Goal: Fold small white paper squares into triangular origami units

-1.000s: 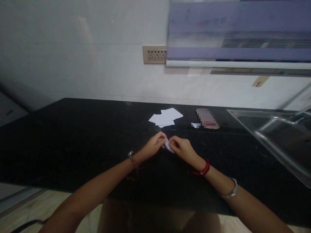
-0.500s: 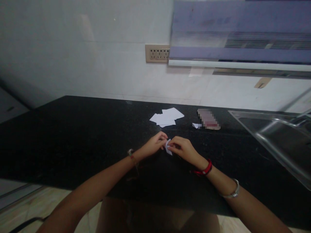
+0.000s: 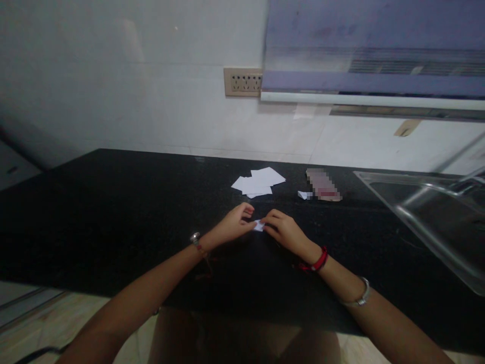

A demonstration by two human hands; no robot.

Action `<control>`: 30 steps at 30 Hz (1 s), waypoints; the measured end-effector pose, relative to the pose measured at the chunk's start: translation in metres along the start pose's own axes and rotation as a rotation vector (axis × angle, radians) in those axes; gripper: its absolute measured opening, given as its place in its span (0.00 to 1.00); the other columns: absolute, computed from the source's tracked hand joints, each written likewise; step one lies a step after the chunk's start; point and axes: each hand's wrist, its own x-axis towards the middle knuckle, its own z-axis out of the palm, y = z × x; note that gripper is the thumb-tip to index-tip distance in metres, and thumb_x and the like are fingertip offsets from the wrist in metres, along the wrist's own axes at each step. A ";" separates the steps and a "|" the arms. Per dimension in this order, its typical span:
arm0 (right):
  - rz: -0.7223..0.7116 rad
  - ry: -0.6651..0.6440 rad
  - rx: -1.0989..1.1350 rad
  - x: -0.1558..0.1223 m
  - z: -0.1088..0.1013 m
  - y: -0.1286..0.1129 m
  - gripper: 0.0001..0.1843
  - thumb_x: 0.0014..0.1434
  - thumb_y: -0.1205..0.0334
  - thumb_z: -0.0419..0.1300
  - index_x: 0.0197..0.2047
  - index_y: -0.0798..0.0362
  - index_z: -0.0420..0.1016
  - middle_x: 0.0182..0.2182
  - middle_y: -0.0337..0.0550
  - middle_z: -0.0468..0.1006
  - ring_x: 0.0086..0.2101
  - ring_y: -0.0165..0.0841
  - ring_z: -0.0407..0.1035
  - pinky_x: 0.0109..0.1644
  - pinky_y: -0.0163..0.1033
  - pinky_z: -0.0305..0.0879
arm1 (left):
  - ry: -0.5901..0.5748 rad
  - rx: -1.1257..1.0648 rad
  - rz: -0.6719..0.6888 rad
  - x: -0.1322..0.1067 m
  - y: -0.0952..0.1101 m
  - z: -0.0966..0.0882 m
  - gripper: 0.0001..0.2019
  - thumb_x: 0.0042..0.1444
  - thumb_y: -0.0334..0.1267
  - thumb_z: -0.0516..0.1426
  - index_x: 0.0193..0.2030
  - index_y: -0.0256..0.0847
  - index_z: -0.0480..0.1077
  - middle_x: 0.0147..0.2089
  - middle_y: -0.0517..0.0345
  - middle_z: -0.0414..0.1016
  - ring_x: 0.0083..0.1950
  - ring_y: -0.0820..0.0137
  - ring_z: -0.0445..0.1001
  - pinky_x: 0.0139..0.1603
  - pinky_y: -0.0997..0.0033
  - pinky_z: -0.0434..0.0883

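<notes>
A small folded piece of white paper (image 3: 258, 226) lies between my two hands, low over the dark counter. My right hand (image 3: 288, 233) has its thumb and fingertips closed on the paper's right side. From the left, the thumb of my left hand (image 3: 234, 223) touches the paper's left edge, while the other fingers are lifted and bent, apart from the thumb. Parts of the paper are covered by the fingertips. Behind the hands lies a loose pile of white paper sheets (image 3: 261, 181).
Right of the sheets lie a small folded paper piece (image 3: 302, 194) and a blurred-out, phone-shaped object (image 3: 323, 185). A steel sink (image 3: 401, 215) is set into the black counter (image 3: 113, 222) at right. A wall socket (image 3: 243, 82) and purple covering (image 3: 364, 35) are behind.
The folded paper was held upright and bent; now it appears flatter and smaller between the hands. My left hand has shifted slightly left, its thumb stretched to the paper.
</notes>
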 end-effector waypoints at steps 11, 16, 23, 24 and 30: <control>-0.043 -0.017 0.001 0.003 0.004 0.005 0.12 0.52 0.68 0.55 0.42 0.57 0.68 0.37 0.48 0.68 0.39 0.34 0.62 0.43 0.40 0.61 | -0.074 0.345 0.139 -0.006 0.004 0.003 0.03 0.47 0.31 0.54 0.30 0.38 0.63 0.29 0.61 0.66 0.31 0.74 0.65 0.30 0.76 0.60; -0.051 -0.048 0.033 0.002 0.001 0.004 0.11 0.53 0.69 0.54 0.41 0.57 0.67 0.35 0.46 0.70 0.38 0.34 0.63 0.43 0.40 0.61 | -0.100 0.415 0.167 -0.005 0.002 -0.001 0.03 0.49 0.34 0.53 0.27 0.37 0.64 0.27 0.62 0.65 0.29 0.74 0.63 0.28 0.76 0.57; -0.126 -0.047 0.047 0.003 -0.001 0.002 0.06 0.53 0.67 0.55 0.36 0.55 0.68 0.36 0.46 0.69 0.39 0.34 0.62 0.43 0.40 0.60 | -0.139 0.411 0.222 -0.001 0.000 -0.003 0.05 0.50 0.35 0.54 0.27 0.37 0.65 0.30 0.58 0.68 0.33 0.72 0.65 0.34 0.75 0.60; -0.141 -0.055 0.039 0.003 -0.001 0.002 0.05 0.53 0.67 0.55 0.35 0.55 0.69 0.36 0.46 0.69 0.39 0.34 0.61 0.43 0.40 0.60 | -0.150 0.408 0.224 -0.001 0.000 -0.003 0.05 0.50 0.35 0.54 0.27 0.37 0.65 0.30 0.58 0.68 0.33 0.72 0.65 0.34 0.75 0.60; -0.173 -0.065 0.040 0.003 -0.002 0.003 0.06 0.55 0.67 0.53 0.34 0.55 0.71 0.35 0.45 0.69 0.39 0.33 0.61 0.43 0.38 0.60 | -0.193 0.384 0.240 0.000 -0.001 -0.007 0.05 0.50 0.34 0.54 0.26 0.36 0.65 0.30 0.59 0.68 0.33 0.72 0.65 0.34 0.75 0.60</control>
